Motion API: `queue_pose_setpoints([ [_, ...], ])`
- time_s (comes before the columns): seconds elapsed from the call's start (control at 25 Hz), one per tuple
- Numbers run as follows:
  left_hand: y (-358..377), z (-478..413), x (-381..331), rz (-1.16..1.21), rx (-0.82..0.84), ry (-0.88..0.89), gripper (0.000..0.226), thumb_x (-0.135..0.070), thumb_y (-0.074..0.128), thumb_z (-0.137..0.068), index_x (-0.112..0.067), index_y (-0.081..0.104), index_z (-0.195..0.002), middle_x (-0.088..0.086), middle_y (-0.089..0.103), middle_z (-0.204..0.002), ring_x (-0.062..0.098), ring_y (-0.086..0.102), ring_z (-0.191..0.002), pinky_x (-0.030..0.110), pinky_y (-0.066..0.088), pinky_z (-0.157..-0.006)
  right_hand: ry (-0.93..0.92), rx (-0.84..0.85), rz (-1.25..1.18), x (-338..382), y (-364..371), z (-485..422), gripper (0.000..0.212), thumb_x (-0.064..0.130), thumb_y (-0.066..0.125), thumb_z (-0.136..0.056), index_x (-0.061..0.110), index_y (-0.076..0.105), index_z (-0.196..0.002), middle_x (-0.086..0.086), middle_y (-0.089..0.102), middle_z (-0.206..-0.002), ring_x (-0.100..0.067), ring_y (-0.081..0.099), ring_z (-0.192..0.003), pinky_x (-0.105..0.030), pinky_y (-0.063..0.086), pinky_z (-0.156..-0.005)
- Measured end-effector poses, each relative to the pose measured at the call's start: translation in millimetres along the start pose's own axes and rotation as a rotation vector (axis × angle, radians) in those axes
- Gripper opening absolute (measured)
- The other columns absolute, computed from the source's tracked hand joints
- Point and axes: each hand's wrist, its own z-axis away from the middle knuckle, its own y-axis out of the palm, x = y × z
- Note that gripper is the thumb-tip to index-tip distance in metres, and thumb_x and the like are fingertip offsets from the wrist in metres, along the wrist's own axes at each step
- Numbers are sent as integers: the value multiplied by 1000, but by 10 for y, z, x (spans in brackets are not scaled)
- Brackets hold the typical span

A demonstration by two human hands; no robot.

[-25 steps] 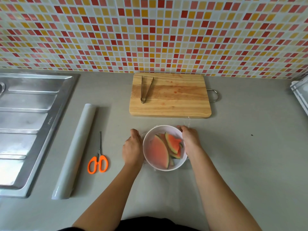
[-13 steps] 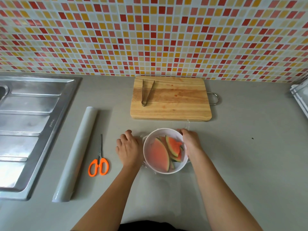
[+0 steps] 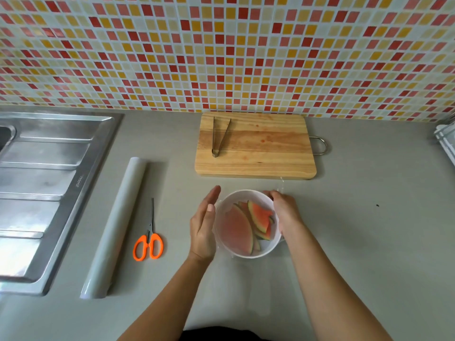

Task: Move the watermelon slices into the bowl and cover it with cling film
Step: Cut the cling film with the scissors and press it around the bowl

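A white bowl [image 3: 246,253] stands on the grey counter in front of the cutting board. Several watermelon slices [image 3: 258,216] lie in it under clear cling film [image 3: 234,225], whose loose edges spread out on the counter. My left hand [image 3: 204,225] is flat with straight fingers, held edge-on against the bowl's left side. My right hand [image 3: 285,212] rests with curled fingers on the bowl's right rim, pressing the film down there.
A wooden cutting board [image 3: 261,153] with metal tongs [image 3: 219,136] lies behind the bowl. The cling film roll [image 3: 115,225] and orange scissors [image 3: 149,243] are to the left, beside a steel sink [image 3: 46,183]. A white rack [image 3: 446,141] is at the right edge.
My left hand lifted off the bowl's left side, moved briefly away, and now stands flat and edge-on beside the bowl. My right hand stayed on the right rim.
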Motion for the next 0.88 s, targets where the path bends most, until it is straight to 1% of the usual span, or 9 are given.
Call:
queue_pose_setpoints([
  [0.12, 178, 6, 61, 153, -77, -186, 37, -32, 37, -97, -21, 54, -127, 4, 57, -133, 16, 52, -124, 30, 42, -104, -20, -17, 7, -2, 18, -6, 25, 17, 47, -83, 15, 73, -87, -8, 69, -80, -22, 62, -68, -25, 44, -53],
  [0.2, 237, -15, 92, 244, -94, -272, 41, -29, 25, -102, -16, 56, -126, 12, 58, -131, 22, 54, -121, 34, 42, -103, -20, -34, 2, -2, 23, -24, 25, 17, 46, -84, 18, 72, -82, -6, 68, -78, -20, 61, -67, -24, 41, -50],
  [0.28, 253, -23, 103, 347, -97, -321, 46, -30, 19, -103, -16, 59, -121, 12, 63, -124, 22, 58, -116, 32, 45, -98, -18, -44, -11, -10, 17, -30, 26, 16, 46, -83, 19, 71, -76, -4, 68, -76, -20, 62, -66, -24, 40, -49],
  [0.36, 225, -46, 139, 339, -93, -322, 48, -30, 19, -103, -14, 62, -118, 9, 67, -116, 17, 62, -109, 24, 50, -88, -1, -45, -19, -17, 35, -46, 25, 16, 47, -83, 19, 71, -77, -4, 69, -79, -22, 62, -69, -24, 42, -52],
  [0.44, 193, -47, 127, 173, -61, -343, 52, -36, 17, -103, -15, 63, -114, 10, 68, -113, 17, 62, -108, 24, 51, -88, 5, -47, -23, -28, 38, -49, 26, 16, 46, -83, 19, 72, -80, -5, 69, -81, -23, 63, -71, -24, 43, -53],
  [0.56, 8, -104, 62, -389, 51, -247, 63, -58, 12, -95, -27, 66, -88, -5, 67, -89, -3, 62, -89, 12, 48, -73, -26, -36, -4, -18, 27, -64, 27, 17, 46, -83, 18, 72, -82, -7, 70, -83, -25, 64, -75, -25, 45, -55],
  [0.64, -163, -219, 9, -577, 115, -126, 67, -63, 10, -92, -25, 66, -96, -4, 68, -97, 0, 59, -94, 20, 45, -79, -71, -22, 23, -19, 14, -80, 26, 15, 46, -83, 17, 71, -81, -9, 70, -89, -27, 65, -82, -27, 46, -58],
  [0.76, -251, -494, -72, -364, 161, -196, 68, -64, 13, -88, -31, 57, -127, -3, 56, -135, 7, 46, -124, 29, 32, -104, -67, -15, 38, -33, 4, -89, 26, 17, 46, -83, 15, 72, -87, -11, 70, -91, -29, 65, -84, -30, 49, -63],
  [0.88, -65, -600, -105, 3, 330, -289, 53, -53, 25, -89, -30, 59, -122, -2, 58, -133, 10, 50, -126, 34, 33, -108, -54, -14, 55, -54, 20, -93, 26, 19, 45, -83, 13, 70, -83, -13, 69, -85, -29, 64, -78, -30, 48, -63],
])
